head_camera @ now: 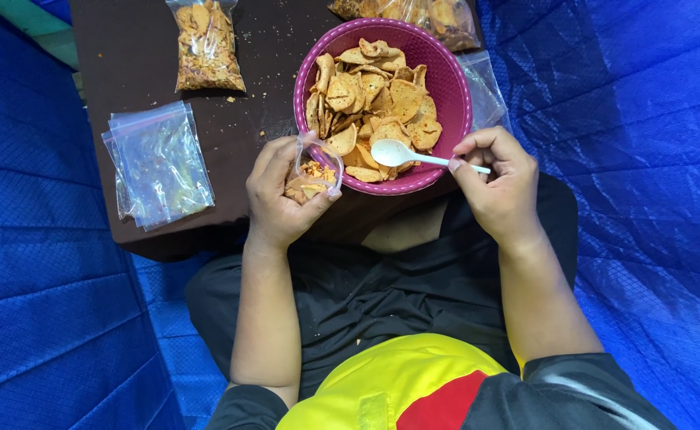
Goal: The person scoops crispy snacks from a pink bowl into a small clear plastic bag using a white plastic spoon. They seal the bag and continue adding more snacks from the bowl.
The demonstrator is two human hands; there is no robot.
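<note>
Left hand: the left hand is curled around a small clear bag, fingers wrapped under it and thumb at its side, holding the mouth open and upward; some orange chips already sit inside.

Right hand: the right hand pinches the handle end of a white plastic spoon between thumb and fingertips, the other fingers folded in.

Spoon axis: the spoon lies nearly level, its long axis running from the right hand toward the left hand; the bowl end rests over the chips at the near edge of the pink bowl.

Key relation: the open bag is held just beside the bowl's near rim, on the left hand's side, and the spoon's bowl end lies between the two hands, close to the bag's mouth but apart from it. The right hand is the one nearer the spoon; the left hand is the one at the bag.

Chips: round orange chips fill the pink bowl, just beyond both hands.

Beyond the left hand: a stack of empty clear zip bags lies out to the side on the dark table, and a filled chip bag farther off.

Beyond the bowl: another filled bag, partly cut off by the frame edge.

Surroundings: blue quilted sheeting on both sides.
</note>
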